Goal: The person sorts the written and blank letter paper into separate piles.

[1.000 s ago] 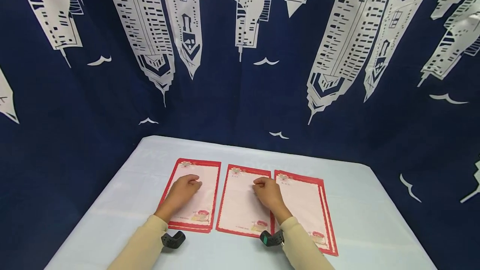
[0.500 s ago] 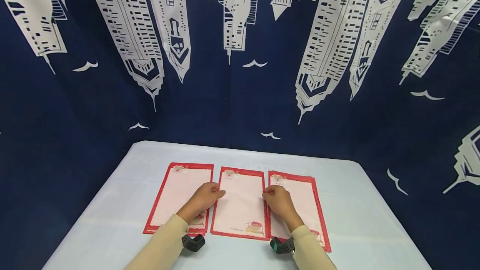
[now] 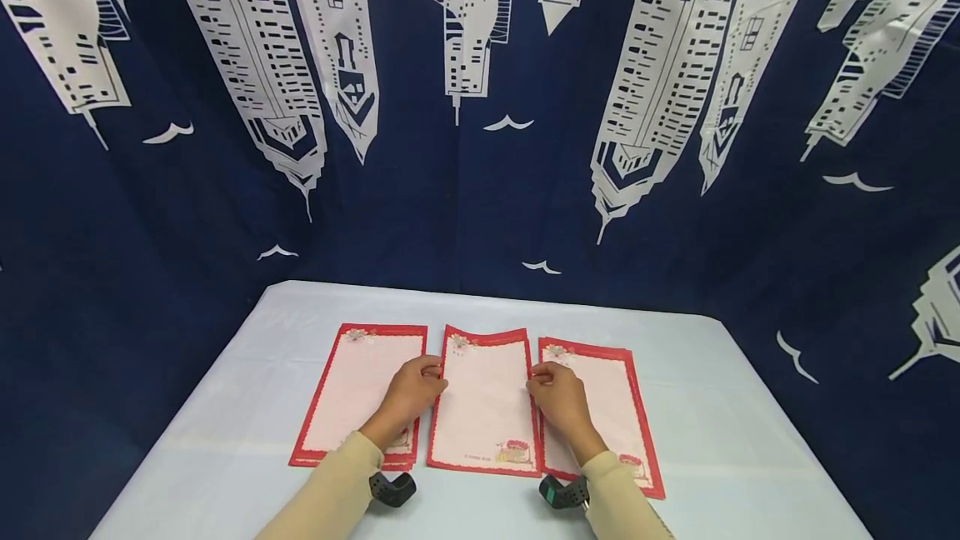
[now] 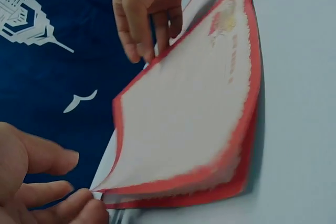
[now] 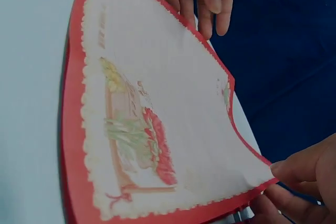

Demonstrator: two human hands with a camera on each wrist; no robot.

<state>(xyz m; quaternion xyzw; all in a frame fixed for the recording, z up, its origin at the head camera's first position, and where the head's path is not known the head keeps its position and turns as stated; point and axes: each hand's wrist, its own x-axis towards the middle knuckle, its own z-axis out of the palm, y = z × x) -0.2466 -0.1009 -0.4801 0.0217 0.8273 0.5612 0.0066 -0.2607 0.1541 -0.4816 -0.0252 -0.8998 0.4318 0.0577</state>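
Observation:
A red-bordered sheet, pink-white inside with a printed food picture, stands slightly raised and bowed in the middle. My left hand pinches its left edge at the fingertips, and my right hand pinches the right edge. In the left wrist view the lifted sheet curls up over another red edge beneath, with the left fingers at its corner. Seen from the right wrist, the thumb or a finger lies on the edge of the sheet, other fingers below.
Matching red-bordered sheets lie to the left and right, each apparently more than one layer, partly under my forearms. All lie on a white-covered table. A dark blue curtain with white buildings hangs behind.
Both hands were above the sheets, then moved to the middle sheet's two side edges. That sheet has since risen and bowed between them. The view has shifted slightly.

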